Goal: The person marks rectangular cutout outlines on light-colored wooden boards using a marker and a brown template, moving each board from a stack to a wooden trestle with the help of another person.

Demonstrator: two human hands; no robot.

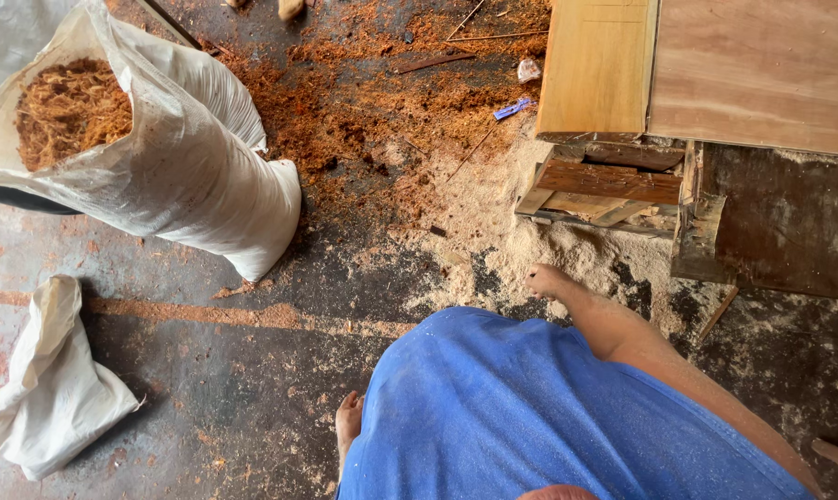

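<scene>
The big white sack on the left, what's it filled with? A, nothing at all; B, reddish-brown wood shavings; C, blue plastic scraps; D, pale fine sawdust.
B: the open mouth of the big white sack shows a heap of reddish-brown wood shavings inside.

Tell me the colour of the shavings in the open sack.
Reddish-brown shavings, in a white sack; head view.
</scene>
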